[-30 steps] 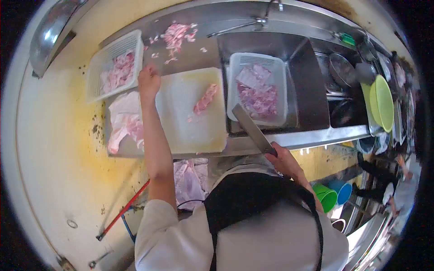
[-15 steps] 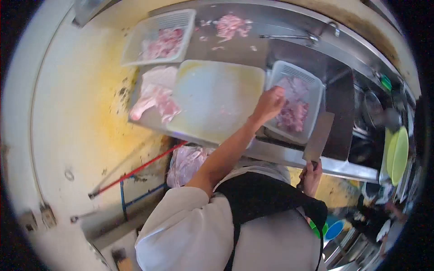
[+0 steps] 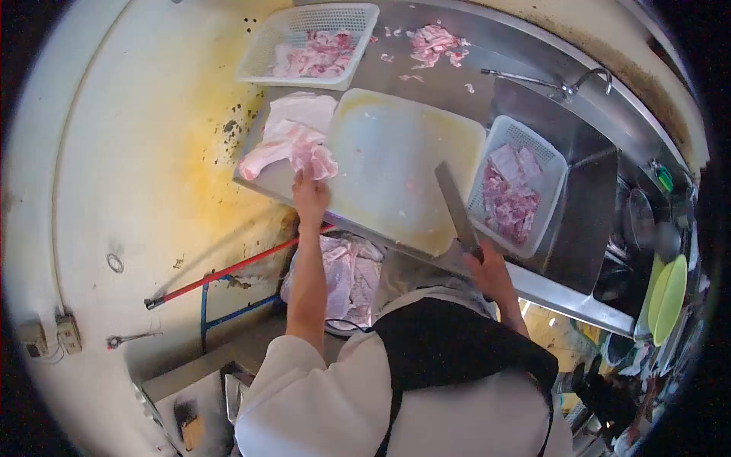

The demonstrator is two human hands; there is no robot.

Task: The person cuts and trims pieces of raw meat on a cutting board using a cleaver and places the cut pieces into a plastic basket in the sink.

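My left hand reaches to the left end of the counter, its fingers closed at the near edge of a large piece of raw meat. That piece is pale pink with a thick shank-like end, lying beside the cutting board. In my right hand is a broad-bladed knife, gripped by its dark handle. Its blade slants over the board's right part, pointing away from me. A white basket holding cut meat stands right of the board.
Another white basket with meat pieces sits at the back left. Meat scraps lie on the steel counter near a faucet. Below the counter's front is a container of more meat, near a red bar. Green basins stand at right.
My left hand has moved from the right basket across the board to the large meat piece. The knife has swung left, from beside the basket to over the board. The camera view has shifted.
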